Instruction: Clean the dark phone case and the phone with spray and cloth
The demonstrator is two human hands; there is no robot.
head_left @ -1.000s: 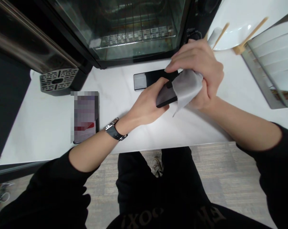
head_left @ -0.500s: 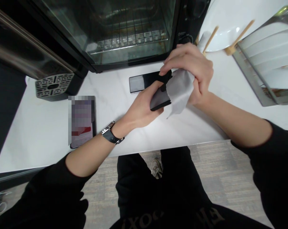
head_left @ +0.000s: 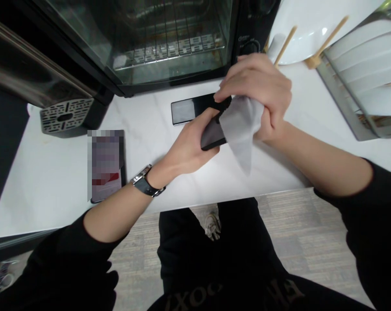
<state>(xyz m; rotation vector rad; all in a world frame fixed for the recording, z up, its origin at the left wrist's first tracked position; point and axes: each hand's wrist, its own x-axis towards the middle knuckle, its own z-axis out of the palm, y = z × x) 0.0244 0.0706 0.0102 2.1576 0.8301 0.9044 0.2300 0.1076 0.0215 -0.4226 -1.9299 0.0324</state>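
Note:
My left hand is wrapped round a dark phone, held tilted above the counter with the thumb on its upper edge. A grey cloth is in my right hand; it covers the phone's right end and hangs down in a point. The fingers of that hand curl over the cloth and the phone's far side, so part of the grip is hidden. Behind my hands a second phone lies flat on the counter, its right end partly covered by my right fingers.
A toaster oven stands at the back of the white counter. On the left are a machine with a slotted drip tray and a device with a blurred screen. White plates fill a rack at the right.
The cloth's loose corner has swung lower and hangs longer. Both hands keep hold of the phone and cloth. The whole view has shifted slightly.

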